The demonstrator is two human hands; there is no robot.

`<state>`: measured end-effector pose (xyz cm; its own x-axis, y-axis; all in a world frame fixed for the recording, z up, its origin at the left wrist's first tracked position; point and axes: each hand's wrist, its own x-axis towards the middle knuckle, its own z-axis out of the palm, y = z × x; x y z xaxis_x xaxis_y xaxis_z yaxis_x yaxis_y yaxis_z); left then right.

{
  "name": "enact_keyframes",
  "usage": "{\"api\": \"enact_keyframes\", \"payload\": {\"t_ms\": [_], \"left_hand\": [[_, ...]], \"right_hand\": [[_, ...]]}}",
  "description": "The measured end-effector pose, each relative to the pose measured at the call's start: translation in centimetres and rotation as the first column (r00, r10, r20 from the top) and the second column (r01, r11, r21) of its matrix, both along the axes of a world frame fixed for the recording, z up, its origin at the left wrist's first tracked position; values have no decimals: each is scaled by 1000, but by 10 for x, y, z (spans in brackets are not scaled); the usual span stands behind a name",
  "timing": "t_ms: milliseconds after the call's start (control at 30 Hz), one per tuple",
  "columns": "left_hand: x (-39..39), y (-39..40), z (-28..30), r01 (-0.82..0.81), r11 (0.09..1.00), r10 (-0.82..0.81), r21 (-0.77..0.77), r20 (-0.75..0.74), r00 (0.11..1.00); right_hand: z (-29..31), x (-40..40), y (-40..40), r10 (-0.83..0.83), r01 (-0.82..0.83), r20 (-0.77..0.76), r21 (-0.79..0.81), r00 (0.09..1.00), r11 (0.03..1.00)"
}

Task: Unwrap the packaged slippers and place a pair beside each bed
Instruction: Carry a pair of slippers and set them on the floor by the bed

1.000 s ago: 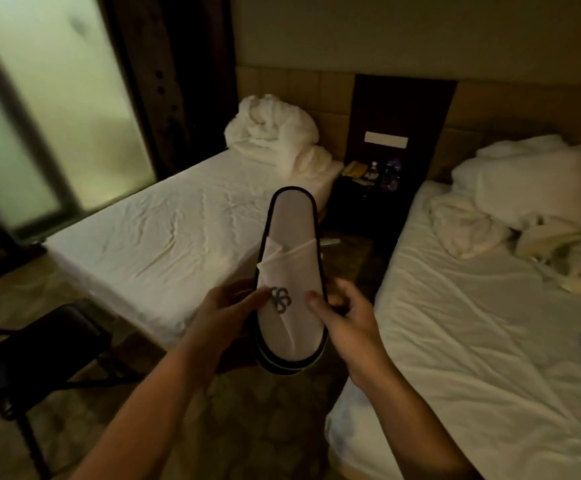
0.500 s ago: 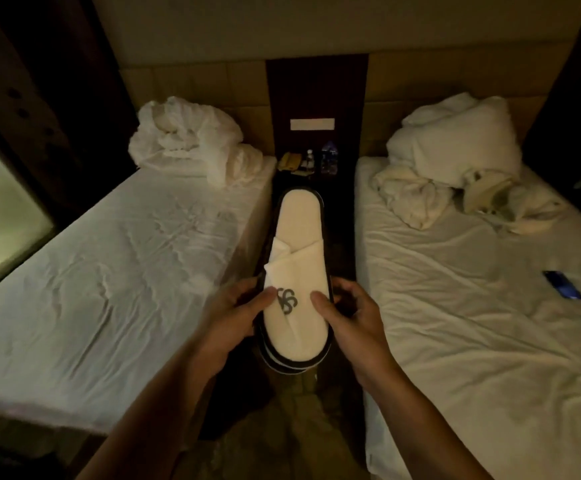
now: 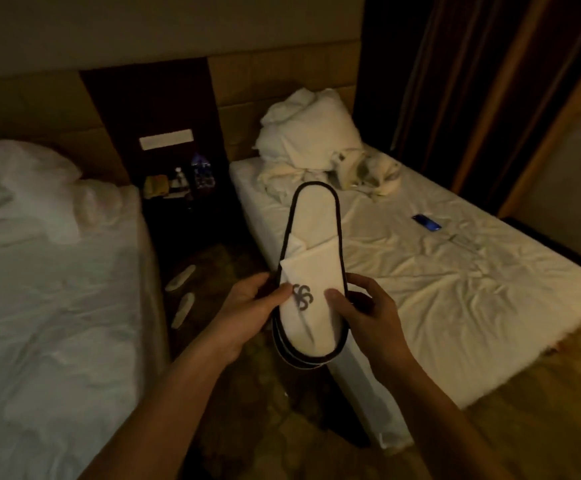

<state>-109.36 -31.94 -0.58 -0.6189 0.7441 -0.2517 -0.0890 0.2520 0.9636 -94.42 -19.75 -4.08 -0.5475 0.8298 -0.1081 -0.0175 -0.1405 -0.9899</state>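
Held in both hands: a stacked pair of white slippers [image 3: 311,271] with dark edging, toe end toward the body, heel end pointing away. Left hand [image 3: 251,315] gripping the left edge, thumb pressed on the upper band beside the grey logo; right hand [image 3: 362,315] gripping the right edge, thumb likewise on top, fingers curled under the soles. No wrapper visible on the pair, so unwrapping judged done for this one.

Changed over the last second: grip the same, thumbs in the same spots, but view swung rightward. Nightstand [image 3: 185,199], a moment ago straight ahead behind the slippers, now off to the upper left of them. Right bed [image 3: 438,282] now directly behind and right of the slippers; left bed [image 3: 50,289] pushed to the left edge.

On the floor below the nightstand, hard against the left bed: two pale flat shapes [image 3: 181,292], probably a pair already set down, though too dim to be sure. If so, turn toward the right bed reads as heading to place this second pair.

On the right bed: crumpled bedding [image 3: 313,143] at the head, a dark phone [image 3: 427,222] right of the slippers.
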Motion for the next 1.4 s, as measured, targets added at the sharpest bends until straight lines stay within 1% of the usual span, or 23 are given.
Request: {"api": "enact_keyframes", "payload": {"t_ms": [67,133,333,467,667,833,1000,1200,1300,1400], "left_hand": [[-20,21,-8,98,995,-98,8,-30,995],[-40,47,-18,123,992,-124,-22,-58,991],[-87,98,-29,324,946,-324,-19,0,946],[-112,124,-32,441,896,-440,-55,29,897],[-148,149,-43,529,848,-526,-16,83,846],[-165,151,-36,596,803,-595,17,83,799],[-159,136,-42,603,797,-604,28,68,794],[-122,116,-51,627,778,-627,45,106,772],[-100,105,-58,624,781,-625,29,61,779],[-82,93,-66,625,781,-624,6,62,779]], "right_hand": [[-7,-11,8,-72,72,14,16,997,997],[-10,-21,20,-137,137,20,18,990,990],[-13,-46,40,-287,287,9,-38,958,957],[-15,-66,43,-383,385,43,-61,923,921],[-14,-103,36,-524,526,42,-77,850,847],[-7,-121,24,-585,587,48,-95,810,804],[-14,-117,-2,-620,627,98,-95,778,773],[-21,-84,-31,-681,691,122,-90,722,717],[-28,-64,-50,-678,694,150,-104,719,713],[-35,-46,-67,-670,691,171,-152,723,707]]}}
